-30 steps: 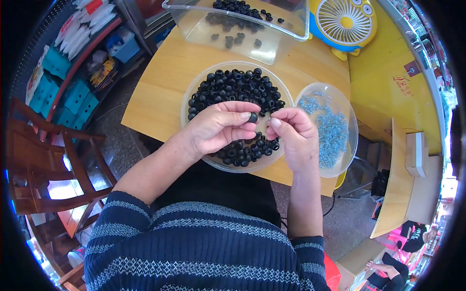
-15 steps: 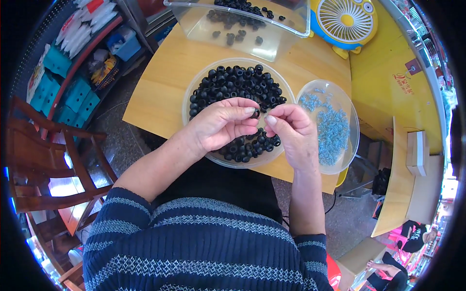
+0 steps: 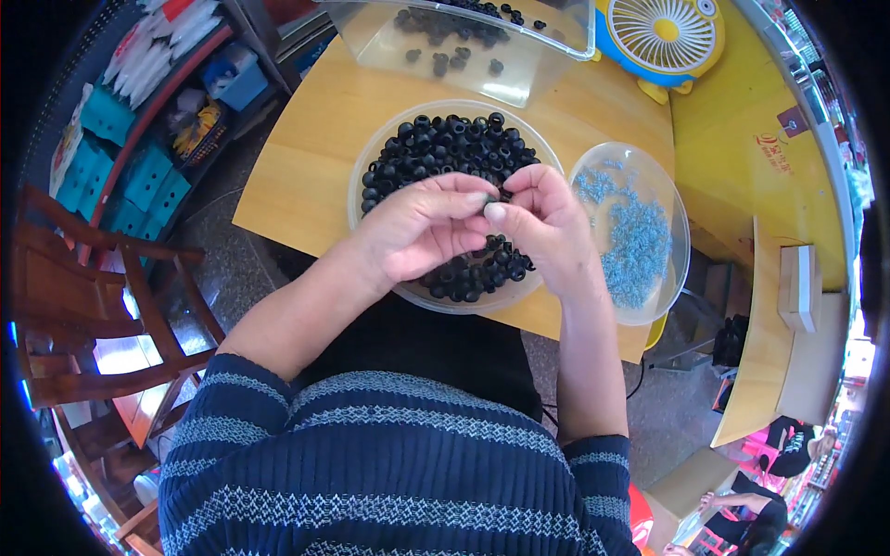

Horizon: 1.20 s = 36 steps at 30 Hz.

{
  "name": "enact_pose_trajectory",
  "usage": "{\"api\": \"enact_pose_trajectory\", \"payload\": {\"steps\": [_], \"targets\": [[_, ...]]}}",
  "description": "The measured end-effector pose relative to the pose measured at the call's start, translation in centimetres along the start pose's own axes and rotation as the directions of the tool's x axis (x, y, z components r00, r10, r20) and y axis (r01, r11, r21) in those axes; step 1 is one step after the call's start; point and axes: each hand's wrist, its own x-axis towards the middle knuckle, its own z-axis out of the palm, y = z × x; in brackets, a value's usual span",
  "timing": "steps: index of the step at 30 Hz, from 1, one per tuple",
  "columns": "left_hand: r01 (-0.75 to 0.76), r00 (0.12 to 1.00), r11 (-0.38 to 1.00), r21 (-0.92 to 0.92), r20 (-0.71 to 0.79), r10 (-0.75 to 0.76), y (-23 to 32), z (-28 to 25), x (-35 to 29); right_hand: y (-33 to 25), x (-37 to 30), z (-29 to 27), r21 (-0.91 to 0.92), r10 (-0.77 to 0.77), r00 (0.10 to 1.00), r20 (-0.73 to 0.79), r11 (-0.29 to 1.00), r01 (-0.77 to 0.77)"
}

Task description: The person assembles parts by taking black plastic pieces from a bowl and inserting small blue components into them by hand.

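My left hand (image 3: 417, 225) pinches a small black round piece (image 3: 492, 198) between thumb and fingers; most of it is covered by the fingertips. Right up against it are the closed thumb and forefinger of my right hand (image 3: 549, 227). Whatever these may grip is too small or hidden to make out. Both hands hover over a round clear tray (image 3: 356, 190) heaped with black rounded pieces (image 3: 450, 148), many with a hole. To the right, a second round clear tray (image 3: 684, 246) holds many tiny light-blue pieces (image 3: 638, 243), perhaps coils.
A clear plastic bin (image 3: 519, 82) with more black pieces stands at the far side of the wooden table (image 3: 297, 176). Back right is a blue and yellow fan (image 3: 666, 37) beside a yellow panel (image 3: 742, 120). Wooden chairs (image 3: 102, 306) stand left; another person (image 3: 751, 510) sits at lower right.
My right hand has moved in to the left, its fingertips now meeting the black piece in my left hand. Before, a small gap lay between the hands.
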Motion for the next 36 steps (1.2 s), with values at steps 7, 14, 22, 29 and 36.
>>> {"api": "enact_pose_trajectory", "payload": {"steps": [7, 14, 22, 29, 36], "targets": [[-0.180, 0.984, 0.963, -0.198, -0.037, 0.176, 2.6, -2.3, -0.9, 3.3, 0.7, 0.5, -0.703, -0.303, 0.938, 0.167, 0.631, 0.329], [-0.141, 0.990, 0.970, -0.200, -0.007, 0.143, 1.6, -2.6, -0.8, 2.9, 1.4, 2.7, -0.935, -0.022, 0.978, 0.209, 0.288, 0.206], [-0.071, 0.995, 0.985, -0.156, -0.086, 0.058, 0.0, -1.0, -0.7, 0.9, 0.2, 0.2, 0.039, 0.102, 0.989, -0.103, 0.994, -0.099], [-0.047, 0.995, 0.997, -0.066, -0.092, 0.040, -0.9, -0.2, 0.1, 0.7, -0.6, 0.0, 0.275, -0.023, 0.999, -0.042, 0.961, 0.034], [-0.062, 0.990, 0.998, 0.031, -0.123, 0.065, -0.9, 0.4, 0.6, 0.3, -1.0, 0.1, 0.213, 0.060, 0.998, -0.001, 0.975, -0.058]]}}
